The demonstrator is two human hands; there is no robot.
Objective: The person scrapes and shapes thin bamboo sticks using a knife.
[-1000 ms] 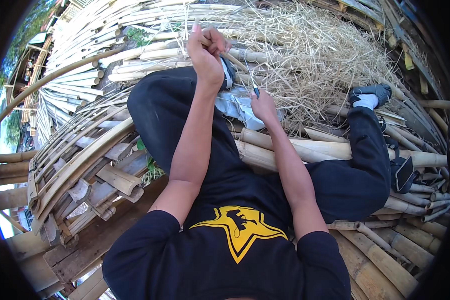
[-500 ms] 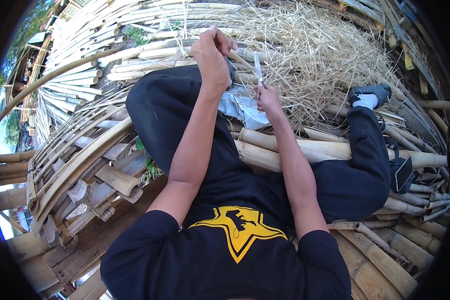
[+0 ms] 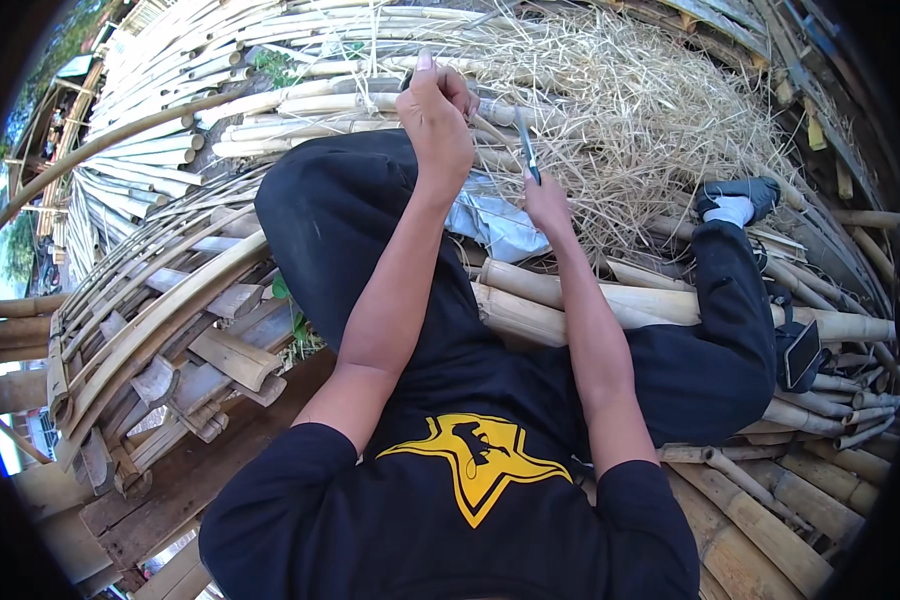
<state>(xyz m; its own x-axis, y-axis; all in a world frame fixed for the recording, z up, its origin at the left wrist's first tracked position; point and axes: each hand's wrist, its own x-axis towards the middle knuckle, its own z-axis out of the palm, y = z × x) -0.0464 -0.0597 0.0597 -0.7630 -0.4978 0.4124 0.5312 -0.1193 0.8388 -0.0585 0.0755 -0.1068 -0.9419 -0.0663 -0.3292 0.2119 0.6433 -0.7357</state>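
My left hand is raised above my bent left knee, with its fingers curled and its thumb uppermost. A thin pale bamboo strip shows just to the right of those fingers and seems to be held in them; the grip itself is partly hidden. To the right, my right hand is closed round the handle of a knife, its narrow blade pointing away from me and up. The blade is apart from my left hand. Below both hands, a crumpled pale grey sheet lies by my left leg.
A heap of straw-like shavings spreads beyond the knife. Bamboo poles lie beneath my legs, and split bamboo pieces are stacked at left. A long curved bamboo strip arches across the left. A phone is beside my right knee.
My left hand has shifted slightly right. My right hand has moved a little right and downward, and the knife has turned, so its blade looks narrower and darker.
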